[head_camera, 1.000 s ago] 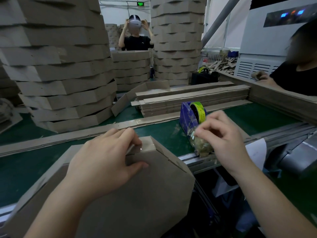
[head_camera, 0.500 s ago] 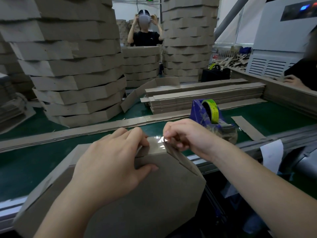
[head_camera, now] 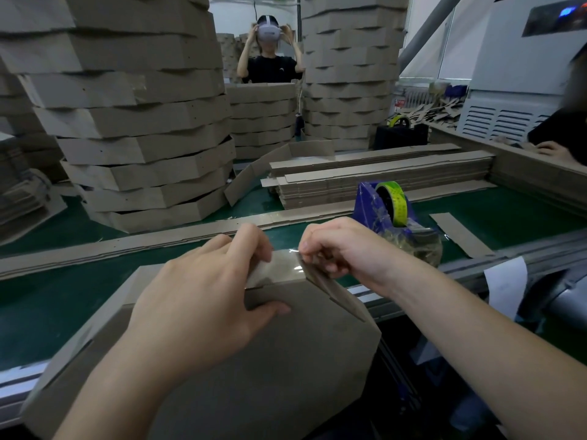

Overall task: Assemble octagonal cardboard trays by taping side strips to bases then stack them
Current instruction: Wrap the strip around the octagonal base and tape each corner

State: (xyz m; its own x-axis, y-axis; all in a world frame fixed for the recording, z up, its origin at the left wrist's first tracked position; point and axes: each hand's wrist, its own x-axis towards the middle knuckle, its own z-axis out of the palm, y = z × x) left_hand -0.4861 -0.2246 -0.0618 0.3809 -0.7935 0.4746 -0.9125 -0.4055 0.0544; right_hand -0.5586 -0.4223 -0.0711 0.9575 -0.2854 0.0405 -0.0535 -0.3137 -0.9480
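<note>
An upturned octagonal cardboard tray lies on the near edge of the green table, its flat base facing me. My left hand grips its far corner, fingers over the side strip and thumb on the base. My right hand pinches a piece of clear tape and holds it against the side strip at that corner. A blue tape dispenser with a yellow-green roll stands just behind my right hand.
Tall stacks of finished trays rise at the left and back. A pile of flat side strips lies mid-table, one long strip runs across in front of it. One person stands behind the stacks, another sits at the right.
My right hand left the tape dispenser and came left to the tray corner with a piece of tape. My left hand stayed on the tray.
</note>
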